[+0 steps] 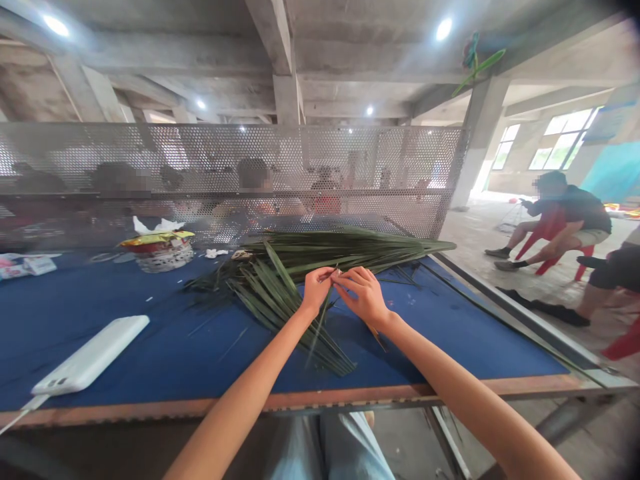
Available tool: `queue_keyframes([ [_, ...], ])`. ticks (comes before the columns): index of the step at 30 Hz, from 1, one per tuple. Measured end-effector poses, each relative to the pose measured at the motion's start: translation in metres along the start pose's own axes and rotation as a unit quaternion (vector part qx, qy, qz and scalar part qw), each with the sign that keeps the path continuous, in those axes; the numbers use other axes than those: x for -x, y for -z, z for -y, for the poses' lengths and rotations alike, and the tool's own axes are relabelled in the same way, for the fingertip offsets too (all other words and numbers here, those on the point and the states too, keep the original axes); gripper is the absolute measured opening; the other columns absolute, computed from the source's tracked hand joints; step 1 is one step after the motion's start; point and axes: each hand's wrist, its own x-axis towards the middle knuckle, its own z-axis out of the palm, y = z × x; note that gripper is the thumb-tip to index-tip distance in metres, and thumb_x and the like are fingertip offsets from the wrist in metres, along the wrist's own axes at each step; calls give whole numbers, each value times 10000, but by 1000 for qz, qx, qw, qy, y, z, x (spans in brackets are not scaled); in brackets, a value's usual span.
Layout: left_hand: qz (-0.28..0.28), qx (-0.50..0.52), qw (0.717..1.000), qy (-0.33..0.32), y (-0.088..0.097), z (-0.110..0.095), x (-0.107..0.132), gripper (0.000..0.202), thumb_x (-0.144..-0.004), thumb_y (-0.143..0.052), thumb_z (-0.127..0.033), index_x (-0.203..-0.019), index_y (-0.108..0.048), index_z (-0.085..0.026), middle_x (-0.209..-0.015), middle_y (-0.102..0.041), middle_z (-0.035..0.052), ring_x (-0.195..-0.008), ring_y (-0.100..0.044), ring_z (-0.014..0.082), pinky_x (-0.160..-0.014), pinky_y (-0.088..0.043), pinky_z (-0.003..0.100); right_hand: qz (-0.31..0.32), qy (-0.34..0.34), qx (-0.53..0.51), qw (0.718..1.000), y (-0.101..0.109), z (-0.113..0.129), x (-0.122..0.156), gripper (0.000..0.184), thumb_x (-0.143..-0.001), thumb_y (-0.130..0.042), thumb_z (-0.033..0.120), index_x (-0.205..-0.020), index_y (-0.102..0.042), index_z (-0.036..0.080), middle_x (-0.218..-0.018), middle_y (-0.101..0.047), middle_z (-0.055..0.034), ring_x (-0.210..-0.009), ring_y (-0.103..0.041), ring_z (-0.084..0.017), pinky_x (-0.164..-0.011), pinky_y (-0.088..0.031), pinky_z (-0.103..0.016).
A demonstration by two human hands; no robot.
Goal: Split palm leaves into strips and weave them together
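A long work table [100, 347] with a dark blue top fills the lower half of the view. Its near edge is a wood-coloured strip on a metal frame, and a metal rail [505, 303] runs along its right side. Past the far edge stands a perforated metal screen [235, 160], with several people behind it, too blurred by the holes to count. To the right, two people sit on red plastic chairs [550, 233], the nearer one cut off by the frame's edge.

On the middle of the table lies a heap of long green palm fronds [285, 293]. One bunch stretches toward the far right corner; another fans toward the near edge and stops just short of it. The leaves overlap too much to count.

Two bare forearms reach in from the bottom edge. The left hand [316, 290] and right hand [361, 295] are together above the fronds, their fingertips [333, 275] meeting and pinching a narrow leaf strip [320, 313], its gripped end hidden by the fingers.

Farther left lie one white power bank [90, 353] with a cable and one woven basket [164, 259] topped by a yellow-and-red wrapper.
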Motion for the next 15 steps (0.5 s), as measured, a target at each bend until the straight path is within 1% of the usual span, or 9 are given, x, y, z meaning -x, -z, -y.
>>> queue_keyframes([
  [2,-6,15,1000,17,-1,-2,1,247,-629,-726,-378,-709,-707,-145,-716,-689,46,-708,-612,180,-682,-461,288,19,21,-6,1000,1,-1,-1,254,-913,-511,229,-1091,-690,261,-966,-700,-54,-951,-556,-195,-849,-435,-349],
  [5,-6,19,1000,22,-2,-4,1,263,-625,-740,-390,-712,-709,-144,-719,-691,48,-703,-610,176,-671,-460,282,40,52,-23,998,4,-1,-2,257,-917,-494,216,-1067,-699,258,-969,-702,-52,-943,-558,-189,-849,-435,-335],
  [6,-8,18,1000,23,-2,-3,1,266,-620,-745,-393,-709,-710,-145,-718,-693,48,-702,-610,176,-671,-461,282,34,45,-33,998,5,-1,-3,241,-918,-501,232,-1042,-707,253,-947,-702,-54,-918,-561,-188,-835,-439,-332],
  [7,-10,18,1000,23,-1,-3,1,270,-615,-750,-397,-708,-712,-147,-716,-694,49,-700,-612,177,-674,-464,285,18,24,-47,998,6,0,-4,225,-918,-512,258,-1015,-715,247,-913,-700,-56,-885,-562,-188,-820,-442,-329],
  [9,-3,16,1000,23,-1,-3,0,278,-612,-756,-407,-710,-718,-150,-694,-692,48,-695,-617,182,-691,-472,295,-39,-49,-89,994,9,0,-6,213,-913,-531,316,-957,-723,234,-852,-686,-56,-829,-560,-185,-794,-448,-327],
  [11,10,12,1000,27,-1,-4,0,285,-621,-756,-420,-706,-723,-150,-664,-687,50,-690,-622,187,-715,-476,308,-104,-143,-147,973,11,-3,-10,232,-899,-546,370,-900,-722,217,-839,-674,-56,-809,-561,-182,-772,-451,-321],
  [13,23,7,999,37,-2,-7,1,288,-626,-759,-427,-700,-728,-151,-666,-693,55,-703,-627,193,-743,-474,316,-146,-234,-220,936,12,-10,-13,270,-864,-574,427,-847,-713,195,-853,-670,-58,-807,-565,-182,-742,-450,-308],
  [15,29,7,999,45,-3,-12,2,282,-624,-766,-428,-695,-734,-157,-698,-705,57,-740,-632,201,-774,-470,321,-148,-313,-298,890,9,-20,-15,327,-809,-611,488,-823,-703,175,-839,-665,-53,-782,-565,-176,-710,-444,-292],
])
